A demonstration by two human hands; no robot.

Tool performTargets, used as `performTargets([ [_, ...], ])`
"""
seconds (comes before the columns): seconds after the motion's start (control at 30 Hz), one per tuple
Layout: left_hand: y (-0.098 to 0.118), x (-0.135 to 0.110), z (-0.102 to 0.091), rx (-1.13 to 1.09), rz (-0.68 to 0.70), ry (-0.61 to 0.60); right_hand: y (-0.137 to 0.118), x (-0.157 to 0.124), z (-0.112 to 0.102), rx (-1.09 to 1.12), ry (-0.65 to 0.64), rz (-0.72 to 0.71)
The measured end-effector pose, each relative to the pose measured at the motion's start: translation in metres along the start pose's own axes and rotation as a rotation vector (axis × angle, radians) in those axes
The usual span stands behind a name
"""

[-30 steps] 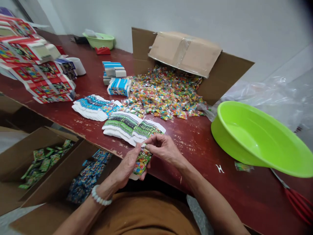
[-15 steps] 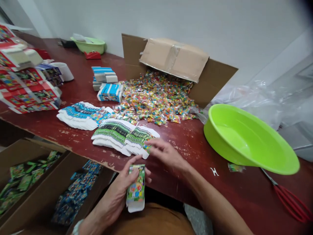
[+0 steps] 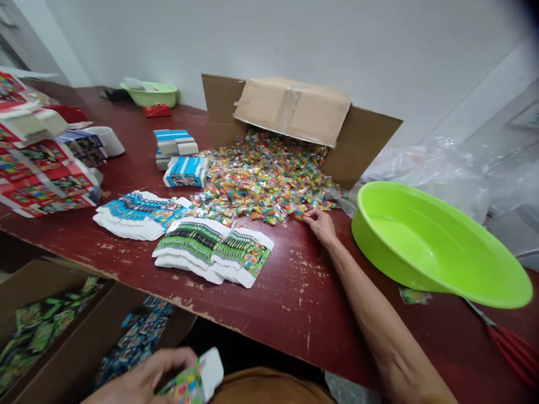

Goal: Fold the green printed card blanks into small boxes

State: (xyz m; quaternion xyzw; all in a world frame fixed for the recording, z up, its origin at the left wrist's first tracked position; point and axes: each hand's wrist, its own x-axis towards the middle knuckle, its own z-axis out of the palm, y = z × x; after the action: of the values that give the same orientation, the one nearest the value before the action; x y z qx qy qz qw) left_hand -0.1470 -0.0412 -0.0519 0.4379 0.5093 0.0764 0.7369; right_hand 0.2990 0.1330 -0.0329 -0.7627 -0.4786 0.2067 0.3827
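Observation:
Low at the front edge, my left hand (image 3: 141,377) is wrapped round a small green printed carton (image 3: 188,386), its white end flap standing out; the carton's lower part is cut off by the frame. My right hand (image 3: 322,226) reaches out over the table, thumb and fingers pinched on a small clear candy packet (image 3: 300,215) at the near edge of a heap of candy packets (image 3: 265,177). Between my hands and the heap lies a fanned row of flat green cartons (image 3: 185,242). A similar row of flat blue cartons (image 3: 130,212) is to its left.
A cardboard box (image 3: 370,143) on its side spills the heap. At right stand a bright green basin (image 3: 421,269) and red-handled scissors (image 3: 511,348). Bundled blue cartons (image 3: 185,171) and stacked red cartons (image 3: 46,179) are at left. Boxes of filled packs (image 3: 42,320) sit below the table edge.
My right hand has moved from the green flat cartons forward to the heap and pinched a packet. My left hand has lowered toward the lap with the carton, its flap now turned upward right.

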Motion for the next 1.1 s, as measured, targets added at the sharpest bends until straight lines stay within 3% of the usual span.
performTargets([
  [0.07, 0.016, 0.005, 0.013, -0.125, 0.015, 0.057, -0.008, -0.021, -0.009, 0.075, -0.054, -0.027],
  [0.17, 0.051, 0.016, 0.043, -0.218, 0.219, 0.087, -0.035, -0.07, -0.016, 0.208, -0.245, -0.125],
  [0.27, 0.078, 0.027, 0.068, -0.223, 0.345, 0.053, -0.068, -0.124, -0.011, 0.398, -0.685, -0.366],
  [0.3, 0.083, 0.029, 0.074, -0.212, 0.374, 0.049, -0.077, -0.139, -0.007, 0.396, -0.753, -0.421],
  [0.43, 0.091, 0.028, 0.088, -0.148, 0.441, 0.044, -0.097, -0.171, 0.005, 0.221, -0.741, -0.647],
  [0.53, 0.092, 0.023, 0.091, -0.204, 0.483, 0.082, -0.101, -0.173, 0.008, 0.216, -0.767, -0.67],
  [0.73, 0.092, 0.023, 0.09, -0.564, 0.411, 0.146, -0.098, -0.17, 0.014, 0.665, -0.73, -0.188],
  [0.83, 0.09, 0.025, 0.094, -0.587, 0.436, 0.147, -0.094, -0.179, 0.023, 0.76, -0.948, -0.035],
  [0.9, 0.09, 0.026, 0.097, -0.565, 0.491, 0.17, -0.092, -0.187, 0.028, 0.818, -1.055, -0.009],
  [0.97, 0.09, 0.027, 0.099, -0.55, 0.538, 0.197, -0.092, -0.194, 0.031, 0.827, -0.968, -0.104],
  [1.03, 0.091, 0.026, 0.099, -0.6, 0.525, 0.192, -0.094, -0.198, 0.03, 0.739, -0.766, -0.325],
  [1.1, 0.093, 0.025, 0.097, -0.709, 0.468, 0.124, -0.096, -0.2, 0.026, 0.594, -0.659, -0.548],
])
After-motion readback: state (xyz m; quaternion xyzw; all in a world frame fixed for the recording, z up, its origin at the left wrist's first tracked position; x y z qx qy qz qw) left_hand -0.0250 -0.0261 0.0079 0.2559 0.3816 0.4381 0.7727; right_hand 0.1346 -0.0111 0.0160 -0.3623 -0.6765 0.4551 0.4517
